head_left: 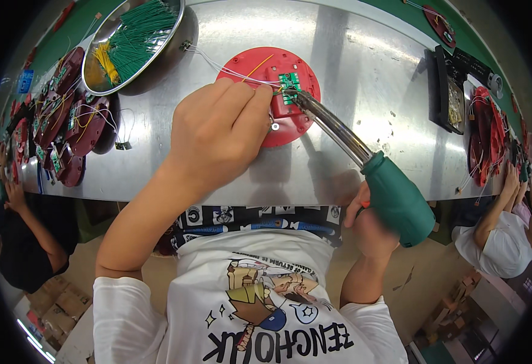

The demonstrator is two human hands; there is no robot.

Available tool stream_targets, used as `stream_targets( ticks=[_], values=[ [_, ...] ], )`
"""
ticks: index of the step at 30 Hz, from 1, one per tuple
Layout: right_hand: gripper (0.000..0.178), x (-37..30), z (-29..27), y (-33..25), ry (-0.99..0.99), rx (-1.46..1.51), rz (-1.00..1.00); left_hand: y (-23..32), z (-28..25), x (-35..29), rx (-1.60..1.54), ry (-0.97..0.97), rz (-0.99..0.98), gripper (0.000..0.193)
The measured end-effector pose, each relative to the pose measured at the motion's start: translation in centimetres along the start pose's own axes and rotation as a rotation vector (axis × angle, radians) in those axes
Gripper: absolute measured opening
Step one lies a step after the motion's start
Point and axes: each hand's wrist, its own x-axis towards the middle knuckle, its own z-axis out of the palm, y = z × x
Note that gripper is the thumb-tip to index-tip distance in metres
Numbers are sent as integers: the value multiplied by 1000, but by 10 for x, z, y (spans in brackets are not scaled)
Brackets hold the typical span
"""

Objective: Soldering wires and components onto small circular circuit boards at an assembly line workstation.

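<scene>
On the metal bench lies a round red plastic disc (260, 60) carrying a small green circuit board (289, 80). My left hand (220, 124) rests over the disc's left side, its thumb and index finger pinched at the board's edge. A thin yellow wire (257, 68) sticks out past those fingers, and its yellow end shows by the board. White wires (217, 64) trail from the disc toward the upper left. In my right hand (372, 233) is a soldering gun (399, 197) with a green grip and a metal barrel. Its tip meets the board beside my left fingertips.
A steel bowl (178, 45) of green wires (144, 36) and yellow wires (105, 60) stands upper left. Red discs with boards (66, 121) pile up at left; more red discs (487, 133) lie at right near a black box (448, 91). Other people sit at both sides.
</scene>
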Motion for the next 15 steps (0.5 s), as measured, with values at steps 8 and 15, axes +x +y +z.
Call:
stream_targets(
  ticks=[8,15],
  values=[
    [39,-2,-2,-2,44,60,77,5,0,0,-1,-14,-41,28],
    [40,-3,-3,2,46,49,59,5,1,1,-7,-14,-47,28]
  ],
)
